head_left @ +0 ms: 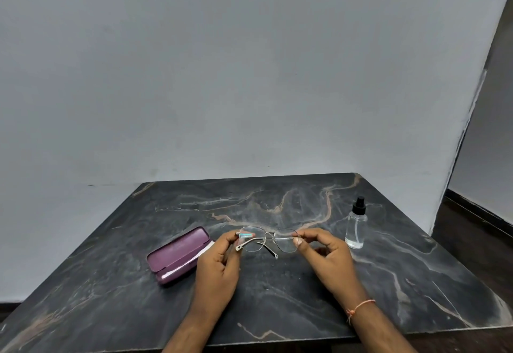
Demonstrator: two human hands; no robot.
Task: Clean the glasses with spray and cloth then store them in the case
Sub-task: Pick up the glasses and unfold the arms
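Thin metal-framed glasses point(266, 238) hang just above the dark marble table point(277, 297), held at both ends with their temples folded in. My left hand point(219, 261) pinches the left hinge. My right hand point(324, 252) pinches the right hinge. A purple glasses case point(177, 255) lies open to the left of my left hand, and a white cloth point(205, 250) pokes out of it. A clear spray bottle point(356, 225) with a black nozzle stands upright to the right of my right hand.
The table backs onto a grey wall point(249, 75). Its right edge drops to a dark floor point(477, 241) beside a wall corner. Bare tabletop lies in front of my hands and behind the glasses.
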